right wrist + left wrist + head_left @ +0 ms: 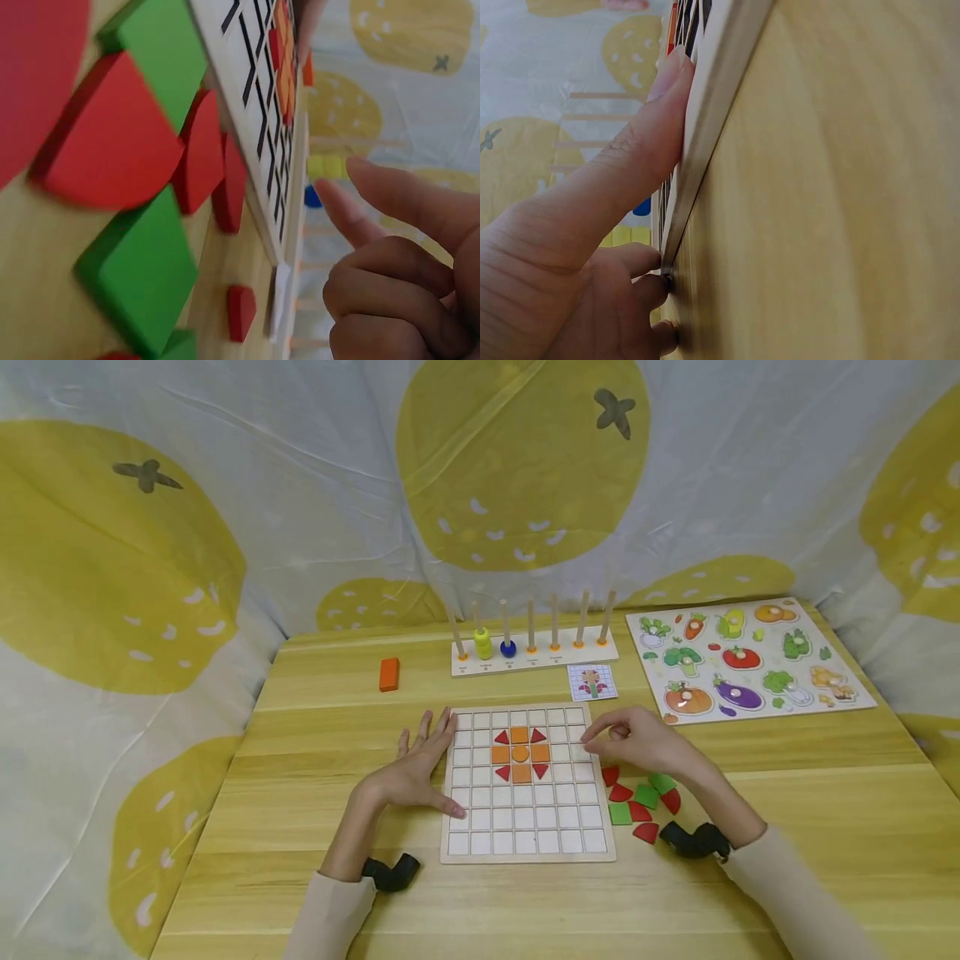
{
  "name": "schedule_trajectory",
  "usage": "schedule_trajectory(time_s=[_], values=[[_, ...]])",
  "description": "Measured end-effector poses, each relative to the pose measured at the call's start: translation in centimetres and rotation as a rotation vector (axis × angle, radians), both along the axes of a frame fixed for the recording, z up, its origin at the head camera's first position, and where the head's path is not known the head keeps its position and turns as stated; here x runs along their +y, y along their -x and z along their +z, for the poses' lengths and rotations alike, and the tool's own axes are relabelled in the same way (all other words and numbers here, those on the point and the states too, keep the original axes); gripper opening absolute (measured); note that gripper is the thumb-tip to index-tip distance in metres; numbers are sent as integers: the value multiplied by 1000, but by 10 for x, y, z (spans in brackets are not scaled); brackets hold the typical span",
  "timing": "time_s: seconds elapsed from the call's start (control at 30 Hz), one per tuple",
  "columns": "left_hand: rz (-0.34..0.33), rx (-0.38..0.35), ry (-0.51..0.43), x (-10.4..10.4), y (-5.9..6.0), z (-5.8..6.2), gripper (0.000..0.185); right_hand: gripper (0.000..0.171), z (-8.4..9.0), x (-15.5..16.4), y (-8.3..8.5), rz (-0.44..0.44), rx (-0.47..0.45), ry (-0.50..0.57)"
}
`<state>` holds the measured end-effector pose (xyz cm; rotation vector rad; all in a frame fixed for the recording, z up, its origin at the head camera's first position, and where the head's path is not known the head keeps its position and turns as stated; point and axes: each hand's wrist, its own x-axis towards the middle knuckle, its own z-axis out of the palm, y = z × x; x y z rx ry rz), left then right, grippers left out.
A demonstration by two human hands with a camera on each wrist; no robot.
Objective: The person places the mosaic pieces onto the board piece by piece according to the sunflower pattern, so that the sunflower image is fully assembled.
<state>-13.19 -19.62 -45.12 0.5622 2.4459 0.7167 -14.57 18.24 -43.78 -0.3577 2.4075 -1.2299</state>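
Note:
A white gridded board [525, 842] lies on the table, with orange squares [520, 735], an orange circle [521, 753] and red triangles [539, 771] set around its upper middle. My left hand [411, 774] rests spread along the board's left side, the thumb over its lower left cells and the fingertips at the upper left edge. Over the board's right edge hovers my right hand [637, 739]. In the right wrist view, its thumb and index finger [416, 202] stand slightly apart with nothing between them, the other fingers bent. Red quarter-round pieces [112, 142] and green squares [142, 270] lie loose below it.
Behind the board stands a peg rack [534, 658] with yellow and blue beads. A small pattern card [603, 692] lies in front of it. At the right back is a vegetable puzzle board [712, 681]; an orange block [388, 675] sits at the left. A patterned cloth [322, 485] hangs behind.

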Motion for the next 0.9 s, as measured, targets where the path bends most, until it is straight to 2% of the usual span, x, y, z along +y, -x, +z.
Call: schedule_trajectory(time_s=[0.2,0.33,0.63,0.9], values=[[0,4,-5,-1,0,0,144,22,-5,32,-5,34,-39,-14],[-5,4,-4,0,0,-1,144,25,-7,40,-5,54,-60,0],[-7,3,-7,0,0,-2,144,25,-5,53,-5,168,-126,5],[-7,5,-3,0,0,-1,144,26,-3,77,1,200,-112,2]])
